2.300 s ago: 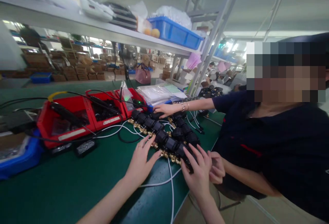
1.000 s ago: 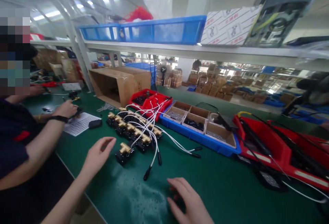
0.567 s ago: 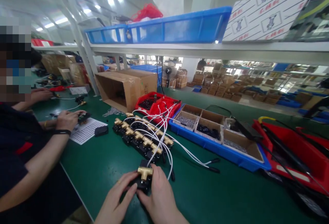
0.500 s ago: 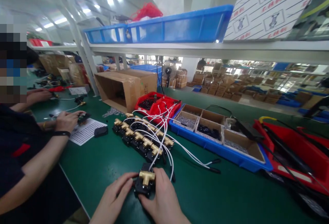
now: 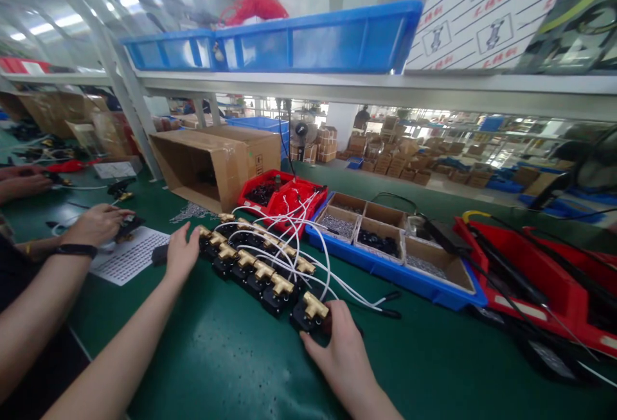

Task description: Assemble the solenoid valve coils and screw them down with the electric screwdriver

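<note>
In my right hand (image 5: 344,343) is a black-bodied valve with a brass tee (image 5: 315,307) on top. My thumb and fingers grip its near right side, at the near end of a double row of similar brass-topped valves (image 5: 263,270). A small gap separates it from the row. My left hand (image 5: 183,254) reaches to the row's far left end, fingers stretched out and slightly apart beside the end valve; whether they touch it I cannot tell. White cables (image 5: 328,246) arch over the row, several ending in black plugs (image 5: 391,313).
Behind the row stand a red parts bin (image 5: 299,205), a blue tray (image 5: 337,253) of small parts and a cardboard box (image 5: 193,163). Red bins (image 5: 520,266) holding black tools are on the right. At left, a co-worker's hands (image 5: 94,230) work over a printed sheet (image 5: 132,256).
My left hand has left the valve and reached to the row's far left end. My right hand has moved the valve rightwards in the view, beside the row's near end. The camera view has shifted right.
</note>
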Demonstrator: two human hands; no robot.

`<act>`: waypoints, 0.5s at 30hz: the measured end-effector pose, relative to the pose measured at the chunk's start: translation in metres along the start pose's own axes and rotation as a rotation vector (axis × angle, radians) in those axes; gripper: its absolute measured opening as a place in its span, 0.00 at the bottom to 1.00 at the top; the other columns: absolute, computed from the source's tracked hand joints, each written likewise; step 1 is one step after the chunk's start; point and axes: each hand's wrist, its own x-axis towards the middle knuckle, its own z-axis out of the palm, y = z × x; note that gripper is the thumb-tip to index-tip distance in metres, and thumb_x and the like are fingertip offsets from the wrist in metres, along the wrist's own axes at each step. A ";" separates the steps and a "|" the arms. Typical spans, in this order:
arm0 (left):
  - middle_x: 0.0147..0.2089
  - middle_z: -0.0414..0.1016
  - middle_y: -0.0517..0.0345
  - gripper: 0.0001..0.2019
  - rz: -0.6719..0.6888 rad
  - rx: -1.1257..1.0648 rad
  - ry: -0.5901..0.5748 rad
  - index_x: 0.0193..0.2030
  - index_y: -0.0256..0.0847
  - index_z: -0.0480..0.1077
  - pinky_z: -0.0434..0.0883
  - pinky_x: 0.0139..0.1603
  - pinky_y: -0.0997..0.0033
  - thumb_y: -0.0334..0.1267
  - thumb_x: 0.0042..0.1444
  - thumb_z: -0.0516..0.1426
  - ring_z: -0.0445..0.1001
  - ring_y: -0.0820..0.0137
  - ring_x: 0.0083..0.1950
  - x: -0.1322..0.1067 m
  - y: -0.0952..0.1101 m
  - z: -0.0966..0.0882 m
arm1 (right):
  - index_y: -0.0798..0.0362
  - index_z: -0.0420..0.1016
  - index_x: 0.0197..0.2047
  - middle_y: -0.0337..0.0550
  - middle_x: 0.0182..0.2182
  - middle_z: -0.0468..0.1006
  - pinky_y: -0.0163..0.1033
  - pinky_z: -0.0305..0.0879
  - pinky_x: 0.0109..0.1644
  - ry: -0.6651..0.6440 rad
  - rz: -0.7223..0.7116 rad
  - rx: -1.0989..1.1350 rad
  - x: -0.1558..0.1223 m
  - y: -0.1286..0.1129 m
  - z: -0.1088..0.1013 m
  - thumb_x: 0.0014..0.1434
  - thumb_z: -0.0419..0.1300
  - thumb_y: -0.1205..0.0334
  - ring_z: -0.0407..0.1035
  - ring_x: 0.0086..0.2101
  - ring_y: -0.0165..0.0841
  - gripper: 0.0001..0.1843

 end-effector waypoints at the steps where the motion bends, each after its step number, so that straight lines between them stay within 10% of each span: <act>1: 0.62 0.69 0.47 0.18 -0.030 -0.007 -0.011 0.57 0.39 0.69 0.68 0.61 0.44 0.44 0.63 0.59 0.69 0.56 0.61 0.005 -0.001 0.004 | 0.53 0.66 0.43 0.46 0.41 0.71 0.42 0.68 0.45 -0.009 -0.017 0.014 0.000 -0.001 0.003 0.52 0.62 0.64 0.70 0.42 0.40 0.15; 15: 0.48 0.78 0.52 0.19 -0.187 -0.242 -0.179 0.48 0.36 0.73 0.72 0.55 0.51 0.52 0.65 0.55 0.77 0.62 0.50 0.008 -0.016 0.011 | 0.52 0.68 0.42 0.42 0.40 0.72 0.36 0.70 0.43 -0.082 -0.132 0.233 -0.010 -0.002 0.029 0.46 0.60 0.68 0.71 0.40 0.35 0.18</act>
